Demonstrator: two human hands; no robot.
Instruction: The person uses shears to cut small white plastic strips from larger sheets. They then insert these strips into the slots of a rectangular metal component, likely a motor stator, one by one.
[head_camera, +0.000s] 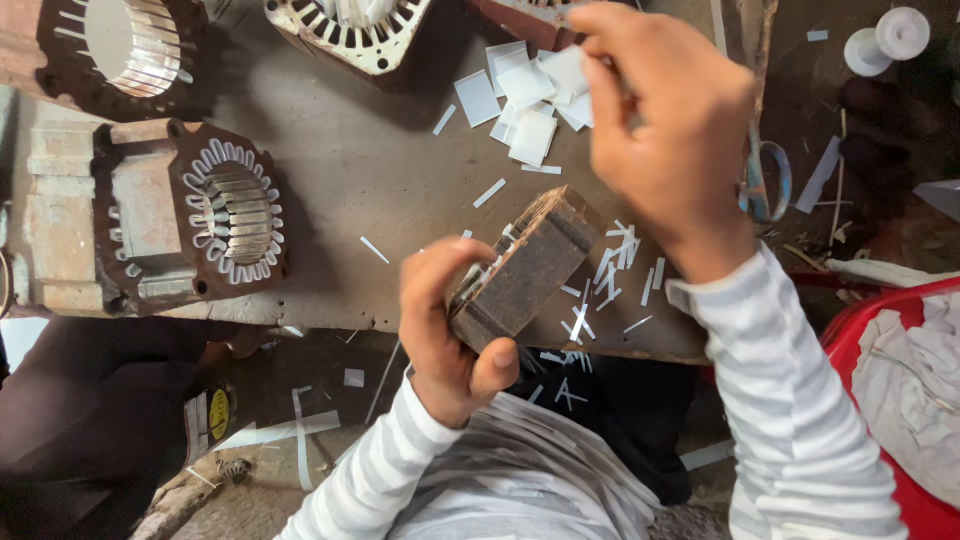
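Note:
My left hand (447, 335) grips a small rusty motor stator core (525, 268) tilted at the near edge of the workbench (380, 170); white paper strips stick out of its slots. My right hand (665, 120) is raised over the bench beside a pile of white insulation paper squares (525, 95), its fingers pinched together; whether a paper piece sits between them is hidden. Both arms wear white striped sleeves.
A larger stator with white slot liners (190, 215) lies at left, two more stators (355, 30) at the back. Blue-handled scissors (765, 180) lie right of my hand. Paper slivers (615, 270) litter the bench. A red tub with cloth (900, 370) stands at right, white spools (885, 40) far right.

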